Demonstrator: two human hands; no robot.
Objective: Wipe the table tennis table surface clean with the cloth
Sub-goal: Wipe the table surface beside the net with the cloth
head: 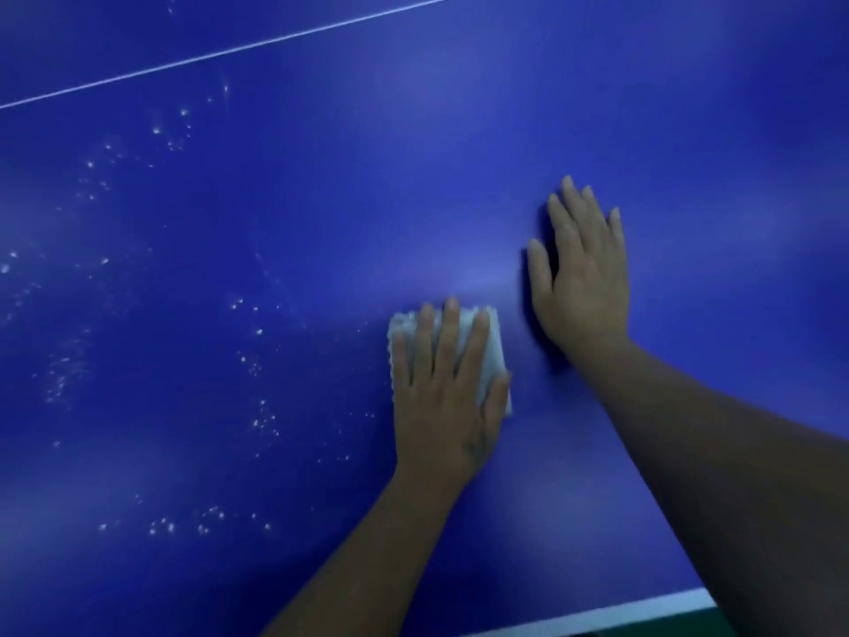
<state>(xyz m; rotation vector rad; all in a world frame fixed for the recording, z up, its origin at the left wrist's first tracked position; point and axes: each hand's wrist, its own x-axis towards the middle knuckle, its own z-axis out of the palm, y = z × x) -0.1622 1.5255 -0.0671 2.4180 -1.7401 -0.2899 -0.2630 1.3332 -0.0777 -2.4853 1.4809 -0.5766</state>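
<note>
My left hand (443, 388) presses a folded white fabric cloth (478, 356) flat on the blue table tennis table surface (321, 200), fingers straight, thumb along the cloth's right edge. Just right of the cloth, my right hand (581, 278) lies palm down, fingers extended. Scattered white droplets (257, 420) lie left of the cloth. Thin white line (229, 51) far above the cloth; white edge stripe (597, 618) below it.

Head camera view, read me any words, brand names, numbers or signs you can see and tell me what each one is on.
None: no text can be read.
The blue table bears only a thin white line, a white edge stripe and pale specks.
The white cloth under the left hand shows no label.
The right hand lies flat on the table.
</note>
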